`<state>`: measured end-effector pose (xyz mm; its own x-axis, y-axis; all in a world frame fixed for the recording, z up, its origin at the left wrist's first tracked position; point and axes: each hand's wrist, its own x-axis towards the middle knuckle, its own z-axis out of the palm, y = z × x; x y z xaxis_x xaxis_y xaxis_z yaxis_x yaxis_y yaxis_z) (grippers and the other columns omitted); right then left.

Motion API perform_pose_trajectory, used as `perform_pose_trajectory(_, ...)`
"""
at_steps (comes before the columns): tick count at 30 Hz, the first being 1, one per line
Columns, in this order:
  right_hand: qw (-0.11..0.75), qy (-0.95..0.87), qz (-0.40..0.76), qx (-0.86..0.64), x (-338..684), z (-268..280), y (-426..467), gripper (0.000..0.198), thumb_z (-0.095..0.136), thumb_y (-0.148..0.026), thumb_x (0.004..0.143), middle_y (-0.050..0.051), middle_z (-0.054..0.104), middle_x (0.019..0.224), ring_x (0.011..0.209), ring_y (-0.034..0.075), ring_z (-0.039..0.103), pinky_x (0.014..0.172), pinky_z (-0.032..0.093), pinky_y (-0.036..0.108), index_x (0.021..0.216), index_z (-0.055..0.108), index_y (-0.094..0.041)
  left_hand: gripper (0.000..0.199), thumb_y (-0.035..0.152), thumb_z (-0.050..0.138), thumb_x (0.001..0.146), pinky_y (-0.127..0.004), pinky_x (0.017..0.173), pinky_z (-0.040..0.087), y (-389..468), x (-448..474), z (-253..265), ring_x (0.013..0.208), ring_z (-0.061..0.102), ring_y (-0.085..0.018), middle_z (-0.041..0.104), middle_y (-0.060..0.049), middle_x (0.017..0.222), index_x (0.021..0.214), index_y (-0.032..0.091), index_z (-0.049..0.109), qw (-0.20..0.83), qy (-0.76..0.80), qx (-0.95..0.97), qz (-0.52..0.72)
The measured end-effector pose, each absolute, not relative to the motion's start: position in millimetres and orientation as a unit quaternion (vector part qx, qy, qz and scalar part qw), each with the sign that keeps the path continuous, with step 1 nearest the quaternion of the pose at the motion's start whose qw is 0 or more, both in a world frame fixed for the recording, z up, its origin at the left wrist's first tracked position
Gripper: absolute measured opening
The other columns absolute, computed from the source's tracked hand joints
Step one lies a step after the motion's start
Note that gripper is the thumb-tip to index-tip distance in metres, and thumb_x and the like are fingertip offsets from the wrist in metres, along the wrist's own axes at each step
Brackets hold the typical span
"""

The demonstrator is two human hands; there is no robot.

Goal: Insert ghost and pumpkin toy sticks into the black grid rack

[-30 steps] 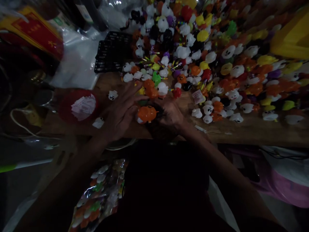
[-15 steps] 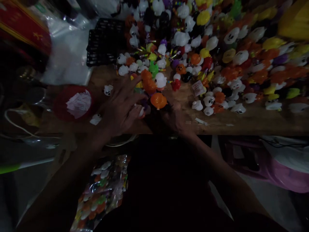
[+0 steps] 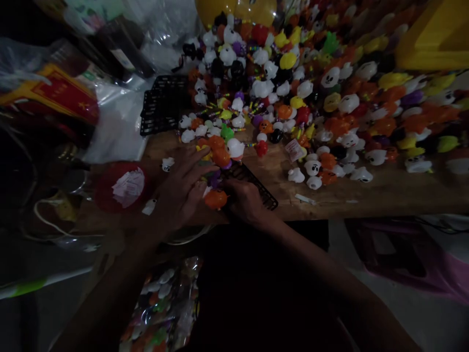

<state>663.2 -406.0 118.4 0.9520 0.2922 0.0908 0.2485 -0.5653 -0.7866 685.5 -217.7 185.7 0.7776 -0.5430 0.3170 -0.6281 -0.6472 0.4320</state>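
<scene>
My left hand (image 3: pixel 183 186) lies over the left side of a small group of plastic toys, its fingers stretched out and apart. Close to its fingertips are an orange figure (image 3: pixel 220 152) and a purple piece (image 3: pixel 214 180). My right hand (image 3: pixel 245 199) is closed, with its fingers curled; what they grip is hidden. An orange pumpkin-like toy (image 3: pixel 215 199) sits between both hands, touching or nearly touching the right fingers. Beneath the right hand, a black slotted tray (image 3: pixel 262 188) shows in part. A white ghost-like toy (image 3: pixel 235 148) stands just beyond.
A large heap of coloured toys (image 3: pixel 348 102) covers the table's back and right. At left stand a red bowl (image 3: pixel 98 188) of paper slips and more black slotted trays (image 3: pixel 161 110). Below the table edge is a clear bag (image 3: pixel 164 298) of toys.
The view has shifted, so the table sits lower. My right hand has moved left, toward my left hand. The pumpkin-like toy has come left and nearer me, and more of the black tray shows.
</scene>
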Motion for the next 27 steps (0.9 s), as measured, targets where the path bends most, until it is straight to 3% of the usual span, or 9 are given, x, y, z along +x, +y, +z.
perform_pose_trajectory(5,0.436,-0.174,0.03,-0.883,664.1,129.4,-419.2,0.038,0.061,-0.005,0.078,0.01,0.077,0.113,0.101,0.025,0.072,0.084,0.052,0.031,0.112,0.071,-0.018,0.036,0.037,0.031,0.104,-0.055,0.126,0.031,-220.2,687.1,188.5,0.155,0.029,-0.027,0.044,-0.006,0.16,0.12,0.026,0.062,0.25,-0.319,0.912,0.065)
perform_pose_trajectory(11,0.301,-0.08,0.0,-0.95,646.5,137.6,-472.2,0.028,0.064,-0.025,0.087,0.014,0.074,0.1,0.084,0.027,0.067,0.072,0.049,0.035,0.113,0.066,-0.014,0.045,0.043,0.027,0.106,-0.053,0.126,0.027,-221.0,684.1,180.7,0.153,0.032,-0.029,0.046,-0.012,0.158,0.117,0.021,0.065,0.279,-0.334,0.895,0.099)
perform_pose_trajectory(16,0.249,-0.123,-0.006,-0.961,639.3,134.2,-486.9,0.024,0.048,-0.014,0.092,0.015,0.068,0.106,0.09,0.025,0.061,0.078,0.048,0.035,0.109,0.065,-0.013,0.052,0.051,0.023,0.106,-0.047,0.126,0.026,-219.3,686.8,170.7,0.154,0.032,-0.027,0.048,-0.008,0.157,0.12,0.022,0.064,0.291,-0.347,0.881,0.135)
perform_pose_trajectory(21,0.143,-0.079,-0.042,-0.986,646.8,127.2,-482.0,0.021,0.05,-0.013,0.093,0.015,0.065,0.104,0.099,0.029,0.056,0.085,0.046,0.04,0.1,0.07,-0.017,0.049,0.049,0.025,0.106,-0.048,0.126,0.027,-220.7,688.2,171.4,0.153,0.033,-0.027,0.048,-0.007,0.157,0.121,0.022,0.064,0.289,-0.349,0.881,0.139)
perform_pose_trajectory(23,0.182,-0.091,-0.042,-0.978,646.4,127.7,-483.5,0.021,0.05,-0.013,0.094,0.013,0.065,0.101,0.091,0.025,0.057,0.078,0.046,0.035,0.098,0.069,-0.018,0.047,0.046,0.026,0.107,-0.049,0.126,0.027,-221.2,688.3,172.1,0.153,0.033,-0.026,0.048,-0.005,0.157,0.122,0.023,0.063,0.286,-0.343,0.884,0.136)
perform_pose_trajectory(27,0.364,-0.162,-0.049,-0.916,645.8,132.6,-480.6,0.018,0.049,-0.026,0.1,0.007,0.066,0.094,0.078,0.018,0.06,0.068,0.046,0.029,0.099,0.065,-0.019,0.042,0.039,0.027,0.107,-0.05,0.127,0.026,-221.1,689.0,170.6,0.153,0.031,-0.026,0.047,-0.005,0.158,0.122,0.022,0.062,0.288,-0.339,0.886,0.135)
